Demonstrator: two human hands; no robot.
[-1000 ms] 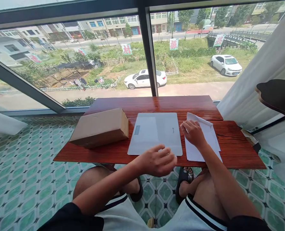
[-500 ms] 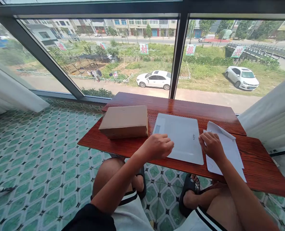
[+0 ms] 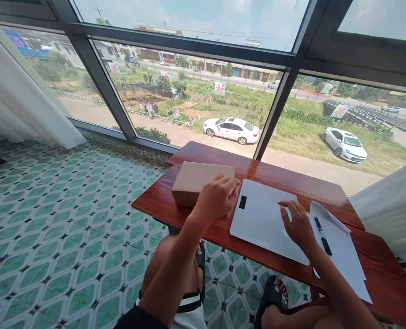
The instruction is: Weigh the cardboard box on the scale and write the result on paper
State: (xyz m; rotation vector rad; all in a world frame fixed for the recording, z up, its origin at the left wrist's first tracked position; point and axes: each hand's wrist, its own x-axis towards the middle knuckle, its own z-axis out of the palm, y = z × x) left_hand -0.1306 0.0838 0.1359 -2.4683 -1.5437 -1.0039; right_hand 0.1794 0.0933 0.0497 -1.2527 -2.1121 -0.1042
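Observation:
A closed brown cardboard box [image 3: 185,183] lies on the left part of the red-brown table. In front of its right side is my left hand [image 3: 218,194], fingers bent and thumb apart, nothing visible in it; whether it touches the box I cannot tell. Right of the box lies a flat white scale [image 3: 258,219] with a small dark display near its left edge. Over the scale's right part hovers my right hand [image 3: 296,224], thumb and fingers spread. White paper sheets [image 3: 343,260] sit beside it, with a black pen [image 3: 318,225] and its dark cap-like piece [image 3: 326,246] on top.
The table [image 3: 371,256] stands against a large window with a dark frame [image 3: 275,109]. White curtains [image 3: 41,105] hang at both sides. My knees and sandalled feet are under the table's front edge, on green tiled floor [image 3: 86,237].
My left hand has loosened from a fist and moved left to the box. My right hand has shifted from the paper's edge over the scale, exposing the pen. The view has tilted.

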